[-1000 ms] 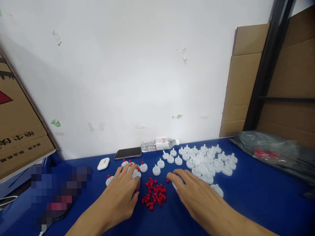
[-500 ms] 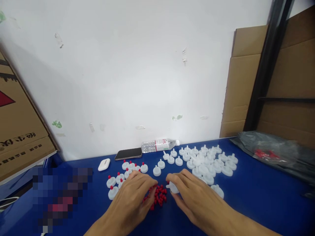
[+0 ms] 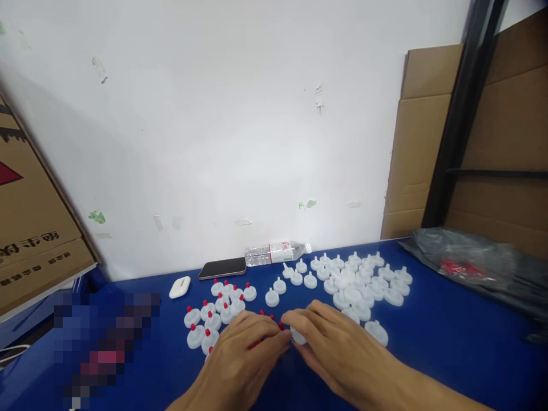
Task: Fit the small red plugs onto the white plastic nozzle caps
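Observation:
My right hand [image 3: 338, 348] pinches a white plastic cap [image 3: 298, 335] between thumb and fingers, just above the blue table [image 3: 428, 342]. My left hand [image 3: 246, 357] lies curled over the pile of small red plugs [image 3: 268, 318], its fingertips meeting the cap; whether it holds a plug is hidden. To the left stand several white caps with red plugs fitted [image 3: 213, 311]. To the right lie several plain white caps [image 3: 363, 282].
A water bottle [image 3: 277, 252] and a phone [image 3: 222, 266] lie against the white wall. A white earbud case [image 3: 180, 286] sits left of the caps. A dark plastic bag [image 3: 475, 265] holds red pieces at right. Cardboard boxes [image 3: 34, 228] stand at the left, cardboard sheets at the right.
My left hand left the finished caps and came right over the red plugs. My right hand lifted a white cap and brought it to meet the left fingertips.

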A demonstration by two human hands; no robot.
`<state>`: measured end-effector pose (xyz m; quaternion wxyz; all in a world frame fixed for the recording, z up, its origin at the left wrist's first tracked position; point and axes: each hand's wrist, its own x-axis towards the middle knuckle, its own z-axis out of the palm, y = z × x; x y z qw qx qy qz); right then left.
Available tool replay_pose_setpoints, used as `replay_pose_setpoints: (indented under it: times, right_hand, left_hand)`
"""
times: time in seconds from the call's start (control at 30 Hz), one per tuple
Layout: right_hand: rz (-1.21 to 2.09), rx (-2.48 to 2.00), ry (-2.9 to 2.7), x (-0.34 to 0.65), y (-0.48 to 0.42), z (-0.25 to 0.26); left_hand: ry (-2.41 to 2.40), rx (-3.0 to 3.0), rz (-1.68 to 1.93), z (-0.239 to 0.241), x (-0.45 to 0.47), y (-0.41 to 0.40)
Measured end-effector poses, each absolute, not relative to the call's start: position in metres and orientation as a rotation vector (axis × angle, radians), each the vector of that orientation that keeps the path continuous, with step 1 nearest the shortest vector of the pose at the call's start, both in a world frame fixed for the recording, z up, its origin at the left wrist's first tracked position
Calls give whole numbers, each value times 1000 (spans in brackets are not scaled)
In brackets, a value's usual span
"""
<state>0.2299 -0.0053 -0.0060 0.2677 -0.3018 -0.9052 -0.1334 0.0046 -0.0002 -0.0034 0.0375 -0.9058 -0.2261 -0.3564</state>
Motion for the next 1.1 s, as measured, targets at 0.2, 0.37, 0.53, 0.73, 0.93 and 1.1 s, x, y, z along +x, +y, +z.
replay_pose_setpoints:
  times: [0.2, 0.37, 0.53, 0.73, 0.93, 1.1]
  right_hand:
    - [-401, -683, -2403, 233, -3, -8]
    - [-421, -566, -2283, 234, -7, -3]
    - [-496, -519, -2285, 234, -17, 6]
    - [-446, -427, -2298, 232, -20, 8]
    - [-427, -335, -2246, 229, -19, 7]
    - [-429, -355, -2217, 229, -21, 10]
  left_hand:
    - [-1104, -3088, -1435, 7, 10, -6]
    - [-1471, -3212, -1804, 10, 12, -9]
    - [-1282, -3517, -1821, -4, 7, -13]
    - [-1395, -3582, -1749, -24, 3, -13]
    - [-1447, -3605, -1744, -34, 3, -10]
    - [-1554, -3475, -1717, -30, 5, -13]
